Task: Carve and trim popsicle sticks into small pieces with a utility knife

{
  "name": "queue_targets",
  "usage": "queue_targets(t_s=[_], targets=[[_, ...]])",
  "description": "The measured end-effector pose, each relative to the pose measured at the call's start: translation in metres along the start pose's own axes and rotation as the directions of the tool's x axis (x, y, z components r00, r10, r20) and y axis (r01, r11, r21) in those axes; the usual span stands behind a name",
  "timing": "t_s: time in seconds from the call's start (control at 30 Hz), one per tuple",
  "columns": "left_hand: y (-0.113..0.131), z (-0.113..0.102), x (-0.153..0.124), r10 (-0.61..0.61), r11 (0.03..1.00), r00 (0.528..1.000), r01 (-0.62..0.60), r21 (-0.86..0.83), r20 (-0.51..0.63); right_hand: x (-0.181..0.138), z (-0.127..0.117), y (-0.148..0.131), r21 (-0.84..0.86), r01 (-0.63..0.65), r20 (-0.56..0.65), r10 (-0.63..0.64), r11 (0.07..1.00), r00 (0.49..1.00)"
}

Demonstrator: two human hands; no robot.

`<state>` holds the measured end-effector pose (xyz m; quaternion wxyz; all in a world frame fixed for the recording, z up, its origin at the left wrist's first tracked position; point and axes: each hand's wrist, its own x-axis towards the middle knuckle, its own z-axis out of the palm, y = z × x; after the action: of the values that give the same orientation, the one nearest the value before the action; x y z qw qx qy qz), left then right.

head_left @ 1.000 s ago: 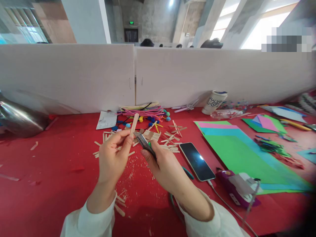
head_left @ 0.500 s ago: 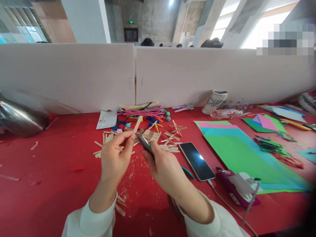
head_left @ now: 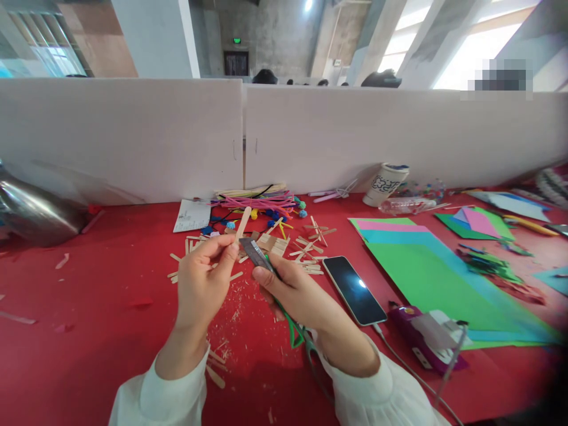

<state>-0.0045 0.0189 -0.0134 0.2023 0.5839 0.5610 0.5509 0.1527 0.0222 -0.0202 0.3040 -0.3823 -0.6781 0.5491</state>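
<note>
My left hand (head_left: 204,284) pinches a wooden craft stick (head_left: 242,225) between thumb and fingers, its rounded end pointing up and away. My right hand (head_left: 297,290) is closed around the blades of a pair of green-handled scissors (head_left: 252,249); a white barcode label shows on the dark metal. The blade tip is right at the lower part of the stick, near my left thumb; whether they touch, I cannot tell. Below my right wrist hang the scissors' green handles. Beyond my hands lie loose craft sticks (head_left: 306,268) and small joined stick pieces (head_left: 320,231).
Wood shavings (head_left: 239,307) litter the red table (head_left: 110,331). To the right are a phone (head_left: 355,290) with a cable, a purple device (head_left: 410,331) and coloured paper (head_left: 412,266). Pipe cleaners (head_left: 257,201), a paper cup (head_left: 385,184) and a metal jug (head_left: 38,207) stand near the white partition (head_left: 119,136).
My right hand has turned, so the blade's labelled flat side and a green handle now show. The stick and my left hand have shifted slightly left.
</note>
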Motion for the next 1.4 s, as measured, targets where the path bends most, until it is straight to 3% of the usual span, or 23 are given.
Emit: queue_targets(t_s=[0.2, 0.33, 0.4, 0.5, 0.83, 1.1, 1.23, 1.4], targets=[[-0.002, 0.003, 0.000, -0.066, 0.988, 0.997, 0.069, -0.138, 0.029, 0.000, 0.001, -0.003, 0.117, -0.026, 0.088, 0.016, 0.993, 0.996], [-0.002, 0.004, 0.002, -0.111, 0.980, 0.994, 0.111, -0.165, 0.011, -0.005, 0.004, -0.007, -0.158, 0.044, -0.100, -0.060, 0.986, 0.993], [-0.001, 0.004, 0.002, -0.102, 0.982, 0.995, 0.101, -0.161, 0.002, -0.006, 0.007, -0.008, -0.355, 0.069, -0.219, -0.154, 0.932, 0.964], [0.001, 0.003, 0.001, -0.081, 0.984, 0.997, 0.081, -0.158, 0.003, -0.006, 0.009, -0.009, -0.514, 0.053, -0.275, -0.223, 0.856, 0.935], [0.006, 0.003, -0.002, -0.007, 0.998, 1.000, 0.007, -0.069, -0.002, -0.007, 0.010, -0.010, -0.602, 0.004, -0.272, -0.210, 0.798, 0.939], [0.006, -0.002, 0.001, 0.041, 0.997, 0.998, -0.045, 0.068, 0.052, -0.006, 0.016, -0.002, -0.718, -0.028, -0.286, -0.258, 0.695, 0.923], [0.005, -0.004, 0.000, 0.071, 0.994, 0.996, -0.075, 0.075, 0.047, -0.004, 0.015, -0.003, -0.616, 0.005, -0.273, -0.219, 0.787, 0.937], [0.005, -0.004, 0.000, 0.043, 0.998, 0.999, -0.044, 0.039, 0.025, -0.002, 0.010, -0.005, -0.172, 0.026, -0.112, -0.046, 0.985, 0.993]])
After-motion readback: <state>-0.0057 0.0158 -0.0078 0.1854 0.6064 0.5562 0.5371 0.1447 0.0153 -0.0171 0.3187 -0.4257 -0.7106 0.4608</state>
